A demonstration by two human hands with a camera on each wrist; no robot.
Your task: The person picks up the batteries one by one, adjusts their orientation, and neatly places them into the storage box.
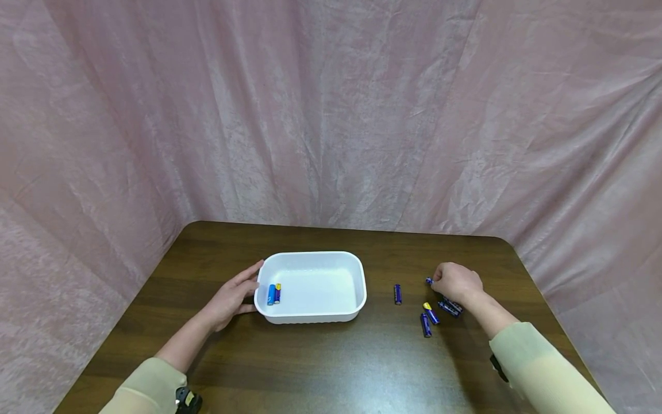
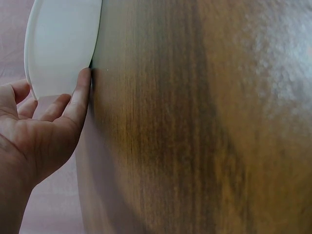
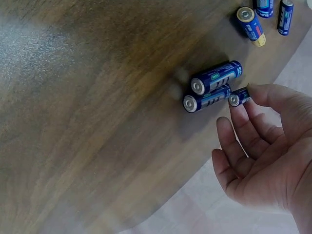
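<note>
From the head view, the left hand rests with relaxed fingers against the white tray, while the right hand reaches among loose batteries on the table. The left wrist view shows the fingers straight along the tray's rim. In the right wrist view, thumb and forefinger pinch one small battery just beside two others.

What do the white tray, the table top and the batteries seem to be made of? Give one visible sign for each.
White tray: probably thin moulded plastic, smooth, rounded rim.
Table top: wood or wood-look laminate, dark grain, glossy sheen.
Batteries: metal end caps, shiny blue printed wrap, likely foil or plastic.
</note>
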